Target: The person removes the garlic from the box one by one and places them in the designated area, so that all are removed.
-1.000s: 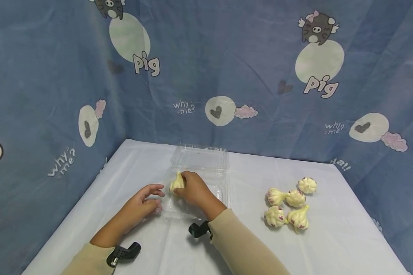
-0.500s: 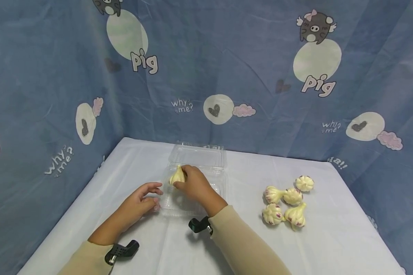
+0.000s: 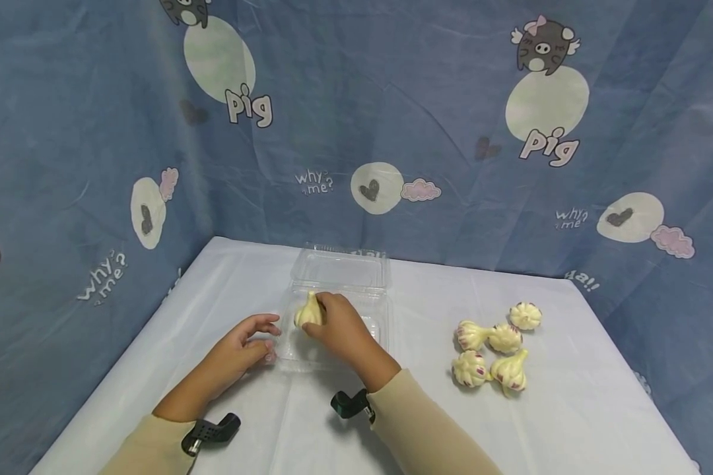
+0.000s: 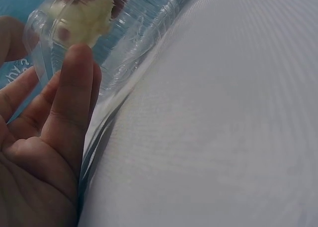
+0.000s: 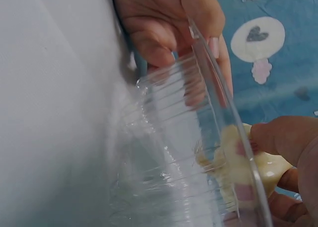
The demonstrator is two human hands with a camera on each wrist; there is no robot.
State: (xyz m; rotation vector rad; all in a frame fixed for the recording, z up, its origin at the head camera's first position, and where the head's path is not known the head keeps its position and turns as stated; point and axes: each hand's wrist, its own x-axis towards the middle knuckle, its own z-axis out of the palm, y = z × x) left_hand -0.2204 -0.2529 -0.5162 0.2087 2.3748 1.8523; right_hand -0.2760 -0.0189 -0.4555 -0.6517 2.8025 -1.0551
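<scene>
In the head view my right hand [image 3: 347, 335] pinches a pale garlic bulb [image 3: 307, 313] between thumb and fingers, its stem pointing up. The bulb is inside or just above the left part of a clear plastic clamshell box [image 3: 294, 356]; its exact height is hard to tell. In the right wrist view the garlic, with purple patches, shows partly through the box wall. My left hand [image 3: 240, 351] is at the box's left edge, fingers loosely bent. The left wrist view has its thumb [image 4: 73, 88] close to the clear wall; contact is unclear.
Several more garlic bulbs [image 3: 505, 340] lie grouped on the white tablecloth [image 3: 428, 422] to the right. The raised clear lid [image 3: 340, 270] leans back behind the box. A blue patterned curtain [image 3: 428, 86] closes off the back and sides.
The right hand and its garlic bulb rose slightly, then came down a little and shifted slightly right. The left hand has stayed beside the box.
</scene>
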